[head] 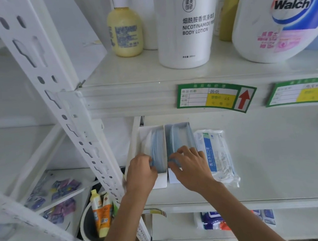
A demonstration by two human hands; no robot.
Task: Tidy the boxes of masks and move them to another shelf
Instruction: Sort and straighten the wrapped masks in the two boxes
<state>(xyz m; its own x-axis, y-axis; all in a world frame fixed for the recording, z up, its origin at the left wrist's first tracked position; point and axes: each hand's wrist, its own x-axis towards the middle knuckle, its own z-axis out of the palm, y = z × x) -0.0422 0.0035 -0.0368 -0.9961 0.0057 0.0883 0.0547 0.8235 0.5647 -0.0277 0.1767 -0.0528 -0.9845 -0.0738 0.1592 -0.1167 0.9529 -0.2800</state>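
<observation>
Two open white boxes of blue masks stand side by side at the left end of the middle shelf (270, 166). My left hand (140, 172) rests on the near end of the left box (157, 180), fingers pinching the blue masks inside. My right hand (190, 166) does the same at the near end of the right box (179, 133), its fingertips curled on the mask stack. A sealed plastic pack of masks (216, 153) lies flat just right of the right box, touching my right hand's edge.
The shelf above holds a yellow bottle (125, 32), a white body lotion bottle (186, 26) and a large Walch jug (281, 15). Green price tags (215, 97) line its front edge. A perforated white upright (63, 116) stands left. A bucket with tubes (99, 213) sits below.
</observation>
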